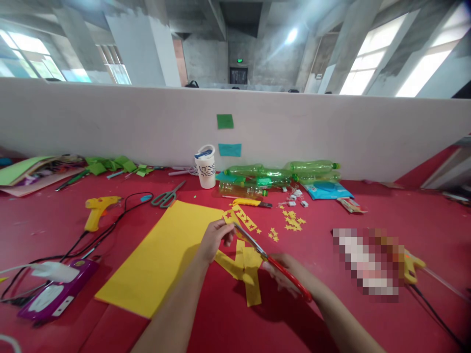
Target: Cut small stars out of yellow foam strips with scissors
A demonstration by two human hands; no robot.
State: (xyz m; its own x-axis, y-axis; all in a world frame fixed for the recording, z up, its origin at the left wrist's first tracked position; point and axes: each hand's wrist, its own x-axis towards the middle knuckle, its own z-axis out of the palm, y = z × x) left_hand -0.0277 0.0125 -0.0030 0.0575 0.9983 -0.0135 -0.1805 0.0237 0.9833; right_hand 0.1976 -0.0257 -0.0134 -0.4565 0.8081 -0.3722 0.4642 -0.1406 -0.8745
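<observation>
My left hand (215, 239) pinches a small yellow strip (230, 216) with star-shaped holes. In my right hand (285, 274) are red-handled scissors (253, 241), their blades pointing at the strip near my left fingers. Whether the blades touch the strip, I cannot tell. Another yellow strip with star holes (245, 217) lies just beyond. Small yellow stars (293, 221) are scattered to the right of it. Yellow offcuts (252, 279) lie beneath my hands, beside a large yellow sheet (162, 250) on the left.
Green plastic bottles (279, 175) and a white cup (206, 171) stand or lie at the back. A yellow cutter (247, 202) and grey-handled scissors (167, 197) lie nearer. Left are a glue gun (96, 210) and a purple power strip (61, 291); another glue gun (411, 267) is right.
</observation>
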